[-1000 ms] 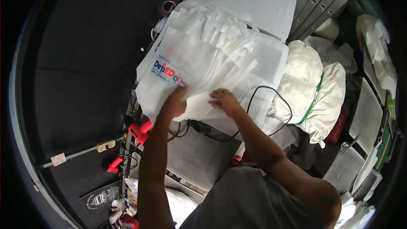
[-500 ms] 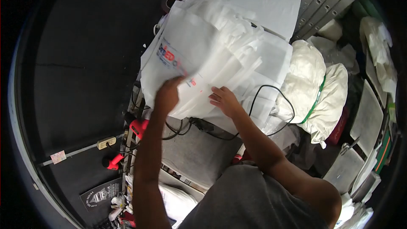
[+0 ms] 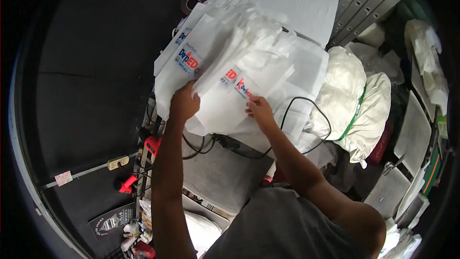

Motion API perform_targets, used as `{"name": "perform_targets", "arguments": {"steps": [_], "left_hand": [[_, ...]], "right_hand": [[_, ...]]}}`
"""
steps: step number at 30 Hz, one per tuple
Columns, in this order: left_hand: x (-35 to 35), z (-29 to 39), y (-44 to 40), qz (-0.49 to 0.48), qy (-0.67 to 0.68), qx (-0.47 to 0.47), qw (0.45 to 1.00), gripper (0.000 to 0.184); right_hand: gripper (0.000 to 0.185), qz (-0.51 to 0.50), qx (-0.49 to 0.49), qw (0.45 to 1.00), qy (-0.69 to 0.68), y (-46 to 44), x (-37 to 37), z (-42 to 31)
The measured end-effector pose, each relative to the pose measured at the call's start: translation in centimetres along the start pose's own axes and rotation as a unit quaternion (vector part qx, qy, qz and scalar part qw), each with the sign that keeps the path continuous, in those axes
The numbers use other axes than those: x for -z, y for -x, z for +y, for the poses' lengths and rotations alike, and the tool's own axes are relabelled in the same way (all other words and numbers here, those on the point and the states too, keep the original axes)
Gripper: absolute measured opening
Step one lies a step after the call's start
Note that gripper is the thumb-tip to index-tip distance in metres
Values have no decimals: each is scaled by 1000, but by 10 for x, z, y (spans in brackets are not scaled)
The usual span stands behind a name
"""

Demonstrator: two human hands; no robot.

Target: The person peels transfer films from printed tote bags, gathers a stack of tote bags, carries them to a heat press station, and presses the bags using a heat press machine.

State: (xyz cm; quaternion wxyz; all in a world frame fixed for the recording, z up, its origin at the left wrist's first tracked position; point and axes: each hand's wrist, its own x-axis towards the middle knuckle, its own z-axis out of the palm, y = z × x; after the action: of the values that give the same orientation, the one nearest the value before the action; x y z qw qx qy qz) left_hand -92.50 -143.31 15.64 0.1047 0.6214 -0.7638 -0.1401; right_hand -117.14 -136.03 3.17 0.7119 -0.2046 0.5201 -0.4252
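While white sheets lie fanned out left of a strapped bundle, the left hand curls at one edge and the right hand touches them beside a red-and-blue print. Whether either hand's fingers are clamped on a sheet, I cannot tell.

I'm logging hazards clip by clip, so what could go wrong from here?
The black cord loops over the white sheets close to the right hand, which might snag it. The sheets lie unevenly fanned around the left hand, so some could slip out of line. A red tool appears close beside the left forearm and might get bumped.
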Motion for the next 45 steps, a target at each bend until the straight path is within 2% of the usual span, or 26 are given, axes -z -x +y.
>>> {"name": "perform_targets", "arguments": {"steps": [2, 3, 5, 9, 13, 15, 16, 19, 21, 23, 24, 26, 28, 29, 31, 33, 34, 36, 37, 38, 39, 40, 41, 42, 44, 45], "left_hand": [[18, 9, -4, 15, -26, -12, 999, 43], [27, 19, -3, 15, -26, -13, 999, 43], [38, 38, -2, -1, -18, -13, 1000, 43], [38, 28, -12, 0, -32, 5, 999, 43], [50, 14, -21, 41, -58, 25, 997, 45], [57, 16, -20, 28, -105, 42, 993, 45], [62, 27, -16, 29, -105, 41, 993, 45], [51, 55, 3, 23, -52, -5, 998, 41], [20, 72, 26, -19, -53, 16, 998, 39], [-41, 59, 45, 22, -11, -70, 997, 40], [-60, 61, 55, -17, -11, -51, 998, 46], [-94, 62, 66, -51, -61, -84, 993, 65], [-95, 76, 68, -70, -74, -36, 994, 71], [-92, 78, 66, -69, -70, -36, 995, 71], [-83, 80, 73, -65, -44, -23, 997, 75], [-85, 82, 80, -52, -41, -27, 997, 77], [-86, 81, 84, -43, -40, -34, 998, 79], [-92, 79, 93, -24, -15, -45, 999, 77], [-94, 78, 94, -6, 12, -59, 998, 75], [-95, 73, 94, -2, 11, -57, 998, 75], [-88, 72, 91, 6, 82, -61, 995, 72], [-82, 69, 87, 14, 154, -65, 986, 70], [-73, 65, 86, 24, 213, -10, 977, 62], [-66, 49, 79, 79, 227, -30, 970, 56], [-32, 23, 69, 148, 207, 1, 967, 48], [-21, 2, 64, 168, 192, 34, 966, 46]], "right_hand": [[39, 122, 20, 992, 29, 9, 8, 17], [43, 143, 17, 990, 4, 11, 9, 22], [44, 141, 15, 990, -16, 19, 6, 16], [54, 134, -19, 990, -38, 17, 12, 10], [58, 101, -21, 994, -45, 10, 26, 24], [61, 141, 16, 989, 42, 7, 25, 36], [61, 141, 17, 989, 41, 12, 19, 32], [68, 175, 64, 976, 112, 26, 6, 12], [73, 35, -42, 996, -69, 25, 5, -6], [76, 17, -35, 997, -66, 17, 4, -8], [79, -2, -30, 997, -65, 13, 4, -10], [77, -14, -30, 999, -37, 12, 10, -13], [76, -23, -35, 999, -6, 21, 10, -24], [72, -2, 19, 999, 28, 24, 7, -28], [69, 18, 66, 996, 65, 29, 2, -30], [61, 82, 134, 986, 47, 11, -4, -37], [61, 76, 137, 986, 48, 2, -7, -35], [53, 83, 209, 973, -58, -12, -12, -25], [53, 79, 211, 973, -56, -20, -11, -21], [49, 83, 146, 980, -109, -27, -8, -18], [45, 87, 80, 980, -161, -28, -7, -20], [45, 82, 81, 981, -157, -28, -3, -22], [42, 107, 99, 985, -96, -29, 3, -25], [39, 132, 116, 984, -35, -27, 9, -30], [40, 82, 72, 992, -67, -3, 37, -38], [41, 83, 84, 991, -64, 16, 50, -43]]}}
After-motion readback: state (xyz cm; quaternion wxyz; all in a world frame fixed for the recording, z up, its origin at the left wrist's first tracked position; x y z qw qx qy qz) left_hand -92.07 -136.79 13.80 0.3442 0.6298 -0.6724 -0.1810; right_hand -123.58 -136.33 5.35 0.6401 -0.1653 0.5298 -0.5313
